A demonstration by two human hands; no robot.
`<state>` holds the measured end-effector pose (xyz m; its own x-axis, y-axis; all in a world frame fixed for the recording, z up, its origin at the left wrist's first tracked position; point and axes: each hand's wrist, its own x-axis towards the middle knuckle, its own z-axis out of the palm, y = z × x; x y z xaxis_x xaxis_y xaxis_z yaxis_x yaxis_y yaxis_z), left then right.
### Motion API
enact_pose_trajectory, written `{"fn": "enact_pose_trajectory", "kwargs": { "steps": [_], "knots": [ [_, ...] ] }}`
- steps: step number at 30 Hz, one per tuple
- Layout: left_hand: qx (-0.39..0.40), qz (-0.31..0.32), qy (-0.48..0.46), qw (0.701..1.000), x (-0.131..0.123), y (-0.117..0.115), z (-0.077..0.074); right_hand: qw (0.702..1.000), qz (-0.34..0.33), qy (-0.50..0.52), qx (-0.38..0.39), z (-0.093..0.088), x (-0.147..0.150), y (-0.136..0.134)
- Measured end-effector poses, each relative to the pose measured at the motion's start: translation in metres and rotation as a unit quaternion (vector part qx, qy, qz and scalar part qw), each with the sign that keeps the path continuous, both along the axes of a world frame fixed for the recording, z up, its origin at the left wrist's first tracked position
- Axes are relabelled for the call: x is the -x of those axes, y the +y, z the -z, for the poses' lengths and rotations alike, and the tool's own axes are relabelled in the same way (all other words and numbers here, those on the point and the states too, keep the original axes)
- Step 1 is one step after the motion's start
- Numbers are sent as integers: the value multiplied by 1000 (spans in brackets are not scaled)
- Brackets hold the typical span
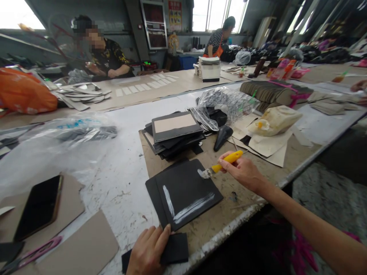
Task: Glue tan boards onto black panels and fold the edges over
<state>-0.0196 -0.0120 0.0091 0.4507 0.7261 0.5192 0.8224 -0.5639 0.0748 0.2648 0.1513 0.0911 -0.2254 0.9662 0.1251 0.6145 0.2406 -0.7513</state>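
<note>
My right hand [241, 172] is closed around the yellow handle of a glue brush [229, 158]. The bristles, coated in white paste, touch the right part of a black panel [186, 187]. White streaks run along the panel's left and near edges. Another black sheet [153, 191] lies partly under it. At the near corner, my left hand [150, 244] has its fingers together and bent, with the thumb against the panel's edge; the fingertips are partly hidden. A black strip [177, 248] passes beneath this hand.
Behind the panel stands a stack of black panels [176, 130], the top one bearing a beige piece. A black cone-shaped object [223, 137] and a pale plastic container [275, 120] lie to the right. A phone [38, 206] and pink-handled scissors [40, 250] are left. Two co-workers sit or stand across the table.
</note>
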Motion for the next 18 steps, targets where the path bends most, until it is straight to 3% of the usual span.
{"fn": "enact_pose_trajectory", "kwargs": {
  "steps": [7,18],
  "knots": [
    [17,1,-10,1000,2,1,3,998,-30,-3,-48,8,11,11],
    [-20,-6,-29,999,-9,4,-13,998,-29,-14,50,3,-21,-39]
  ]
}}
